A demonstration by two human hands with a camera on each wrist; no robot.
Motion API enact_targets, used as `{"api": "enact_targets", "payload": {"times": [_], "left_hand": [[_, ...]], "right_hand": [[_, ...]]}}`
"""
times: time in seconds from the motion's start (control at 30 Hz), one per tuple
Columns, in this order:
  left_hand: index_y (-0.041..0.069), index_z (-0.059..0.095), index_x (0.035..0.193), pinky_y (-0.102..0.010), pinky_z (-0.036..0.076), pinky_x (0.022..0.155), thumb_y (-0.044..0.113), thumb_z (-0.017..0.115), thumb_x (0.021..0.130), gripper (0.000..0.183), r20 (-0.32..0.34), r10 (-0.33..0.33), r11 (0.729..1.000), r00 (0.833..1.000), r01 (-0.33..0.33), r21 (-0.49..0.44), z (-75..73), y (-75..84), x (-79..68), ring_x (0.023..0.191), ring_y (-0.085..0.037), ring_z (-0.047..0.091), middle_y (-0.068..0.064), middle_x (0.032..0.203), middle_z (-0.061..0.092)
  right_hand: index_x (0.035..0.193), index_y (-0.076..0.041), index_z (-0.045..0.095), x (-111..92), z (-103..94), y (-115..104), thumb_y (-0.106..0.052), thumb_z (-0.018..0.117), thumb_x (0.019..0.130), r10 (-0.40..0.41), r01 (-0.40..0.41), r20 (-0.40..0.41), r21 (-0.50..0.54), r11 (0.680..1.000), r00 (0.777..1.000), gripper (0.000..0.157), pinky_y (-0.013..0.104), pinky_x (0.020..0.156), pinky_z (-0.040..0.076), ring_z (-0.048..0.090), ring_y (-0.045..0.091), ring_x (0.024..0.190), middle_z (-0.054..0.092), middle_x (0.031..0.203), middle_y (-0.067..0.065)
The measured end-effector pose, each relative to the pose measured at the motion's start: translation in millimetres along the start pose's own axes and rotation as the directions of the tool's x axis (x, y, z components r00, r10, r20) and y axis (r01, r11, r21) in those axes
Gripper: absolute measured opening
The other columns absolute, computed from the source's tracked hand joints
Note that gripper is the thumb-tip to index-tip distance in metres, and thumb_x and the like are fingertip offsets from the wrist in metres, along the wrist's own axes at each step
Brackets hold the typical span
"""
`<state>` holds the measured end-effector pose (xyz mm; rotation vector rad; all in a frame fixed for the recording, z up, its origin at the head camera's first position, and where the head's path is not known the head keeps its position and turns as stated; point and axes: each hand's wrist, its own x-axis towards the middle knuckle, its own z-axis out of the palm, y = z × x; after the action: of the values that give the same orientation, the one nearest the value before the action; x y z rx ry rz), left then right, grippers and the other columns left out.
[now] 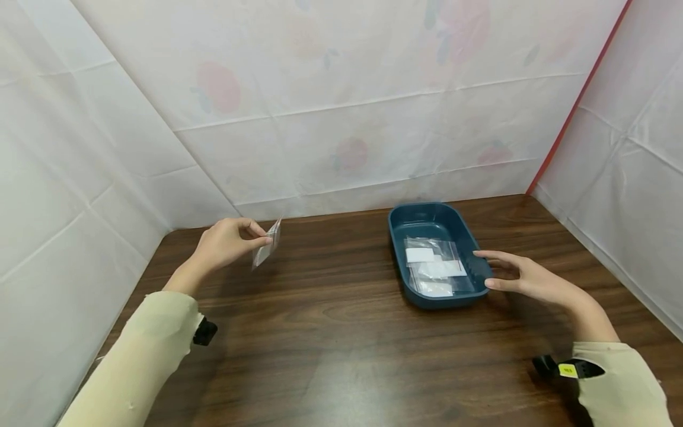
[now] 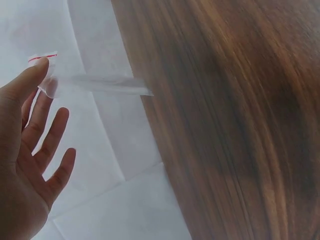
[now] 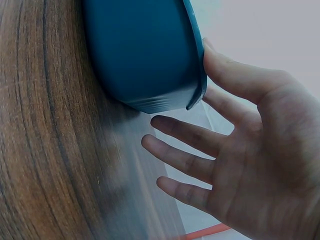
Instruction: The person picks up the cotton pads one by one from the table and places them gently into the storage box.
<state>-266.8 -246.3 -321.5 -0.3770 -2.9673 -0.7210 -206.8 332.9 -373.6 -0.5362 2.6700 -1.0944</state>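
My left hand [image 1: 226,243] pinches a clear zip bag [image 1: 268,244] between thumb and fingertips above the table's back left. In the left wrist view a red line runs along the zip bag's [image 2: 49,56] top, and the other fingers of the left hand [image 2: 30,145] spread away from it. A dark blue plastic bin [image 1: 434,301] stands right of centre, holding several clear zip bags [image 1: 434,267] with white pieces in them. My right hand [image 1: 525,279] is at the bin's right end, thumb and forefinger at the rim. In the right wrist view its other fingers [image 3: 185,160] stretch out loosely below the bin [image 3: 145,55].
The bin stands on a dark wood-grain table [image 1: 320,338]. White sheeting [image 1: 320,136] with faint fruit prints hangs behind the table, and more rises at both sides. A red strip [image 1: 578,98] runs up the back right corner. Black bands with small cameras sit on both wrists.
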Motion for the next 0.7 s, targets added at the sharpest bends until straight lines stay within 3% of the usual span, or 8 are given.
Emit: {"api": "enact_targets", "payload": {"times": [0.7], "left_hand": [[0.027,0.073,0.093,-0.044,0.046,0.075,0.043,0.074,0.089,0.017,-0.026,0.083,0.996,0.996,-0.084,-0.038,22.0,39.5,18.9,0.085,-0.015,0.066,0.011,0.085,0.070]], "right_hand": [[0.149,-0.009,0.043,2,2.3,-2,-0.026,0.068,0.096,-0.022,0.022,-0.014,-0.008,1.000,1.000,0.061,0.063,0.094,0.043,0.043,0.049,0.130,0.041,0.149,0.025]]}}
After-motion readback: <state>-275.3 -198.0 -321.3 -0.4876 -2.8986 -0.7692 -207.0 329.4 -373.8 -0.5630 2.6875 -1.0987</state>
